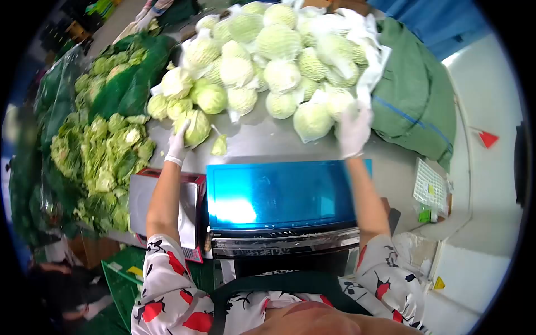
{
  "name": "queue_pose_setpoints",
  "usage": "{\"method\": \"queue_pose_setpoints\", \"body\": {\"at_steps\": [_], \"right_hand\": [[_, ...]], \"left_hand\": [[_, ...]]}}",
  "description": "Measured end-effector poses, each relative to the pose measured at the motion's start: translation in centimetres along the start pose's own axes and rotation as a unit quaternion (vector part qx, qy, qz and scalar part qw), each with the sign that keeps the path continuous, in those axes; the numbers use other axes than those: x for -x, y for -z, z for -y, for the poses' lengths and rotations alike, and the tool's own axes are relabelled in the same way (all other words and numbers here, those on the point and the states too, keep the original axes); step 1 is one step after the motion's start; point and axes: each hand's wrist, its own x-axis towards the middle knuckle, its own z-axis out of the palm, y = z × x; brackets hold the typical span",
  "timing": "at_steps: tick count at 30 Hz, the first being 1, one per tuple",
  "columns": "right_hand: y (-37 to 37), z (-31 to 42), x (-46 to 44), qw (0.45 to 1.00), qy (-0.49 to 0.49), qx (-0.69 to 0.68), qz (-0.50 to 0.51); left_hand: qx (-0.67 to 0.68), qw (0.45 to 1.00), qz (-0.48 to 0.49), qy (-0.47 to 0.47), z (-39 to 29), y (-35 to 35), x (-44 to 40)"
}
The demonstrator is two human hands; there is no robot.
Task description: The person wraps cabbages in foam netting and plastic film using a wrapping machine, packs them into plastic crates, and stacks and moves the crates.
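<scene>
My left hand (pixel 177 144), in a white glove, has its fingers curled round the left side of a bare green cabbage (pixel 197 129) at the front of the pile. A loose cabbage leaf (pixel 219 146) lies just right of it. My right hand (pixel 355 131), also gloved in white, is beside a netted cabbage (pixel 312 121) and against another wrapped cabbage (pixel 338 103) at the pile's right front. Its fingers are smeared by motion, so their grip is unclear. Several cabbages in white foam netting (pixel 279 42) are heaped behind, with bare ones (pixel 211 99) at the left.
A machine with a shiny blue top (pixel 279 192) stands before me, with a scale (pixel 162 204) at its left. Trimmed leaves (pixel 106 151) are heaped left beside dark green netting (pixel 131 84). A green sack (pixel 413 95) bounds the right. Another person's hand (pixel 146 18) appears far left.
</scene>
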Motion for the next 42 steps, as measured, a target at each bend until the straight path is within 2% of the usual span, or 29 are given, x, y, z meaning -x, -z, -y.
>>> {"method": "queue_pose_setpoints", "body": {"at_steps": [1, 2, 3, 5, 7, 8, 9, 11, 12, 13, 15, 17, 19, 21, 22, 25, 26, 27, 29, 30, 31, 32, 33, 34, 36, 37, 39, 41, 42], "right_hand": [[0.6, -1.5, -3.3, 0.999, -0.016, 0.033, -0.018], [1.2, -2.6, -5.8, 0.997, -0.055, 0.057, -0.015], [-1.5, -11.2, -7.9, 0.968, -0.031, 0.193, -0.160], [-2.6, -15.4, -10.6, 0.959, -0.219, 0.168, -0.066], [-3.1, -16.6, -10.7, 0.973, -0.228, 0.022, -0.022], [-3.2, -16.7, -10.2, 0.971, -0.233, -0.050, 0.000], [-2.7, -16.2, -9.6, 0.977, -0.211, 0.006, -0.021], [-1.0, -13.8, -9.0, 0.980, -0.153, 0.108, -0.061], [0.1, -12.8, -8.5, 0.987, -0.131, 0.059, -0.070], [1.4, -11.7, -7.8, 0.991, -0.110, 0.006, -0.076], [4.7, -7.7, -6.2, 0.995, 0.001, 0.072, -0.072], [8.1, -1.2, -3.8, 0.998, 0.046, 0.003, -0.035], [12.0, 3.7, -1.3, 0.993, 0.114, -0.029, -0.024], [15.8, 6.7, 0.8, 0.973, 0.223, 0.060, 0.001], [17.3, 10.2, 2.2, 0.953, 0.291, 0.054, 0.062], [19.6, 16.4, 7.5, 0.859, 0.458, 0.052, 0.223], [19.9, 17.9, 9.3, 0.850, 0.472, 0.018, 0.231], [20.4, 18.8, 10.7, 0.862, 0.455, -0.026, 0.222], [20.2, 18.0, 13.8, 0.946, 0.191, -0.190, 0.181], [20.3, 18.2, 14.0, 0.943, 0.138, -0.231, 0.194], [20.4, 18.5, 14.0, 0.936, 0.084, -0.272, 0.206], [20.5, 18.6, 14.0, 0.925, 0.028, -0.311, 0.217], [20.5, 17.8, 13.6, 0.861, -0.054, -0.440, 0.250], [20.2, 16.3, 12.7, 0.772, -0.136, -0.556, 0.277], [19.6, 13.5, 11.9, 0.571, -0.237, -0.720, 0.316], [19.9, 16.4, 13.9, 0.469, -0.333, -0.780, 0.246], [18.2, 15.6, 17.9, 0.702, -0.124, -0.622, 0.325], [18.8, 18.3, 20.9, 0.880, -0.049, -0.346, 0.322], [18.5, 18.9, 22.2, 0.854, -0.068, -0.411, 0.312]], "left_hand": [[0.095, 0.991, 0.039, 0.083, -1.0, 0.4, 1.7], [0.134, 0.984, 0.075, 0.094, -1.0, 1.2, 2.2], [0.142, 0.983, 0.099, 0.056, -1.6, 1.2, 3.5], [0.103, 0.982, 0.147, -0.052, -3.3, 0.0, 7.6], [0.032, 0.978, 0.157, -0.131, -4.9, -2.5, 12.6], [-0.065, 0.961, 0.178, -0.202, -5.5, -3.8, 15.1], [-0.056, 0.947, 0.219, -0.227, -7.0, -6.6, 18.7], [-0.102, 0.913, 0.258, -0.300, -5.3, -9.7, 22.2], [-0.103, 0.896, 0.278, -0.331, -4.3, -11.2, 24.0], [-0.167, 0.892, 0.272, -0.320, -3.6, -12.2, 25.8], [-0.205, 0.870, 0.270, -0.357, -1.7, -14.2, 28.4], [-0.266, 0.854, 0.250, -0.370, -2.0, -14.9, 30.8], [-0.291, 0.857, 0.268, -0.330, -2.7, -15.1, 32.0], [-0.357, 0.792, 0.186, -0.458, -4.4, -14.6, 33.9], [-0.389, 0.750, 0.145, -0.515, -5.5, -14.4, 35.2], [-0.407, 0.686, 0.192, -0.572, -8.8, -15.5, 40.4], [-0.394, 0.671, 0.133, -0.614, -9.7, -15.7, 41.4], [-0.424, 0.689, 0.183, -0.559, -9.3, -15.8, 41.7], [-0.475, 0.712, 0.278, -0.436, -7.5, -15.4, 42.1], [-0.346, 0.688, 0.168, -0.616, -6.9, -15.0, 42.9], [-0.326, 0.723, 0.220, -0.567, -7.9, -14.2, 44.9], [-0.237, 0.759, 0.355, -0.492, -7.3, -13.5, 45.3], [-0.139, 0.770, 0.477, -0.399, -6.4, -12.8, 45.3], [-0.141, 0.770, 0.521, -0.339, -6.0, -12.2, 45.2], [-0.001, 0.852, 0.449, -0.269, -6.9, -11.7, 46.5], [0.071, 0.882, 0.407, -0.229, -7.3, -11.3, 47.1], [-0.023, 0.868, 0.382, -0.317, -5.2, -10.8, 46.1], [-0.072, 0.855, 0.311, -0.409, -2.9, -11.4, 47.1], [-0.043, 0.863, 0.351, -0.361, -2.8, -11.4, 47.7]]}}
